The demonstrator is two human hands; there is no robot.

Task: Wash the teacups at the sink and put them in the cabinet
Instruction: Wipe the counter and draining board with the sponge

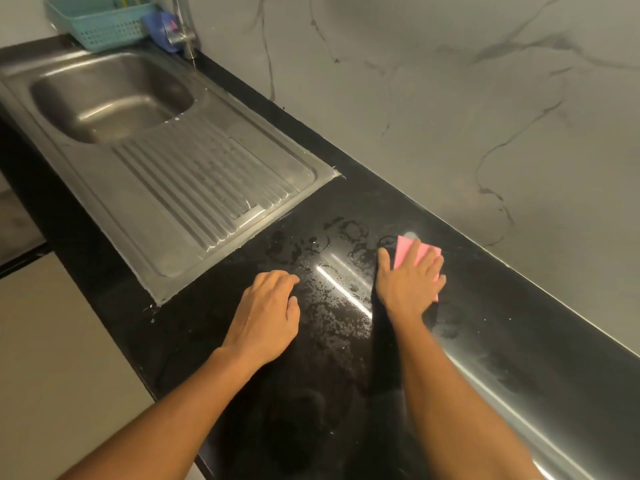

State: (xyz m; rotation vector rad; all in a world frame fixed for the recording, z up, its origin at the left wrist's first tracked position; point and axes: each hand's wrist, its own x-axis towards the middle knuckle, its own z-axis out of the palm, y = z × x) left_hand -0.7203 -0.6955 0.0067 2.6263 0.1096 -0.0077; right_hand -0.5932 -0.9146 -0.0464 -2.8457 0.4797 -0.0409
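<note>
No teacup is in view. My right hand (410, 278) lies flat with straight fingers on a pink cloth (405, 252), pressing it onto the wet black countertop (284, 393). Round water rings and droplets (351, 232) mark the counter just left of and beyond the cloth. My left hand (266, 313) rests on the counter with its fingers loosely curled and nothing in it, near the corner of the steel drainboard (207, 188). The steel sink bowl (110, 95) at the upper left holds nothing that I can see.
A teal plastic basket (100, 22) stands behind the sink at the back left, next to a blue bottle (161, 29) and the tap (183, 26). A grey marbled wall (450, 98) runs along the counter's far side. The counter's front edge drops to a pale floor at the left.
</note>
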